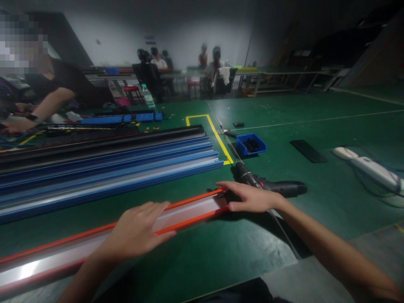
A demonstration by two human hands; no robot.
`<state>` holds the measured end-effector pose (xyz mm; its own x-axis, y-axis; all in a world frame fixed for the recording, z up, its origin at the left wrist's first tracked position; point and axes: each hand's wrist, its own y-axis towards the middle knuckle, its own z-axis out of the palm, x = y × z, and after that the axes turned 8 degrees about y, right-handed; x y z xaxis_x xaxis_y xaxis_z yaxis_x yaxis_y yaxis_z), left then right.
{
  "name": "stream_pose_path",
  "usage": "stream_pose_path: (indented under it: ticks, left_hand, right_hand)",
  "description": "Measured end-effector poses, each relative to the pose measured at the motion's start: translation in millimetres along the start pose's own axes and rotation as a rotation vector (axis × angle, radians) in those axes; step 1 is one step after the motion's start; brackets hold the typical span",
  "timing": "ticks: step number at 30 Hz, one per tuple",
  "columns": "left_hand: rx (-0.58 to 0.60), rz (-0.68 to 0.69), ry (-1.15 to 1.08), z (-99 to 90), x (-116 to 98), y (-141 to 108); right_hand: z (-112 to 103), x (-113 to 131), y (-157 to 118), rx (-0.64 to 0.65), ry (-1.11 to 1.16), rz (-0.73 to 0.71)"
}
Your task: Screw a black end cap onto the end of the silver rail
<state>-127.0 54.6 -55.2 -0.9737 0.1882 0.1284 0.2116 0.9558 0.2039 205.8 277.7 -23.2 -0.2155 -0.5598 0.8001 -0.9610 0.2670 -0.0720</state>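
Note:
A long metal channel with orange-red edges and a pale, shiny inside lies slantwise in front of me, running off the left edge. My left hand is closed over it from above, fingers on the far edge and thumb on the near one. At the channel's right end, my right hand grips both edges between thumb and fingers; a dark piece in that end is partly covered by the hand. Just beyond my right hand lies a black power drill, its chuck pointing back and to the left.
Several blue and black channels lie side by side beyond mine. A blue bin holds dark parts. Further right are a black flat object and a white power strip with cables. A co-worker's arm reaches in at far left.

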Motion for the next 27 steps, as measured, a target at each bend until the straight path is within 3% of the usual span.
stream_pose_path:
  ticks: [5,13,17,21,24,27]
  left_hand:
    - [0.128,-0.096,-0.006,-3.5,9,-11]
    - [0.205,-0.204,-0.056,-3.7,27,-25]
    - [0.215,-0.246,-0.068,1.7,37,-35]
    - [0.171,-0.26,-0.106,14.7,54,-52]
    - [0.163,-0.263,-0.118,28.5,72,-69]
    - [0.154,-0.302,-0.123,42.9,89,-86]
  right_hand:
    - [9,-2,7,-0.017,-0.128,0.005]
    - [26,6,20,-0.077,-0.24,-0.016]
    - [22,14,14,-0.079,-0.3,-0.051]
    - [-11,11,0,-0.171,-0.397,0.002]
    - [-58,-7,-10,-0.333,-0.517,0.108]
    - [-109,-33,-12,-0.533,-0.58,0.341]
